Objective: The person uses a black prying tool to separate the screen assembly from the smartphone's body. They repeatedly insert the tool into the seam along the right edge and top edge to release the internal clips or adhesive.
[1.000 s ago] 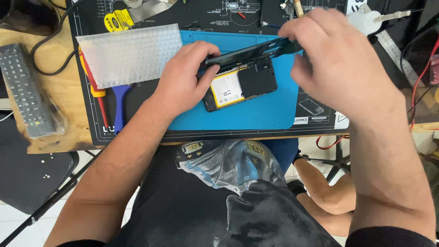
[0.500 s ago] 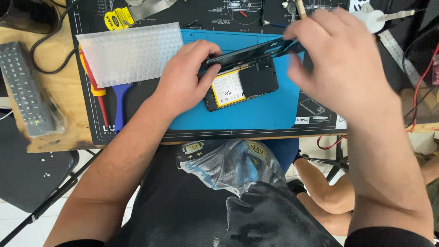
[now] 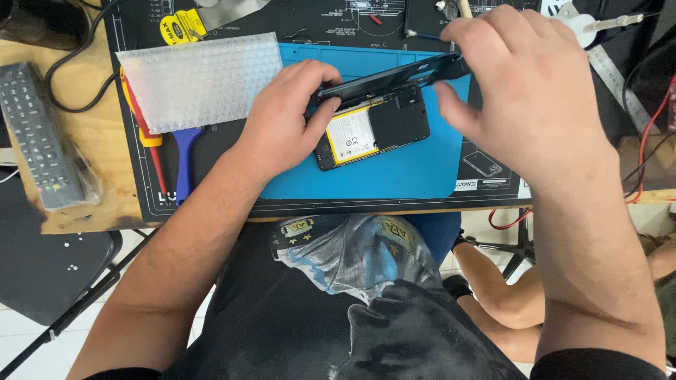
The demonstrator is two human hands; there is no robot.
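An opened black smartphone (image 3: 384,130) lies on a blue mat (image 3: 415,176), its yellow-edged white battery showing. A black back cover (image 3: 394,76) is lifted at an angle above the phone's far edge. My left hand (image 3: 285,112) grips the phone and the cover's left end, thumb pressed by the battery. My right hand (image 3: 524,91) holds the cover's right end from above, fingers curled over it. The phone's far edge is hidden behind the cover.
A sheet of bubble wrap (image 3: 201,77) lies left on the black work mat (image 3: 211,204). Red and blue tool handles (image 3: 165,151) lie beneath it. A grey remote control (image 3: 39,137) rests on the wooden table. A yellow tape roll (image 3: 179,24) and a white tool (image 3: 591,24) lie at the back.
My right hand has shifted slightly toward me along the cover's right end. The left hand and the phone stay where they were.
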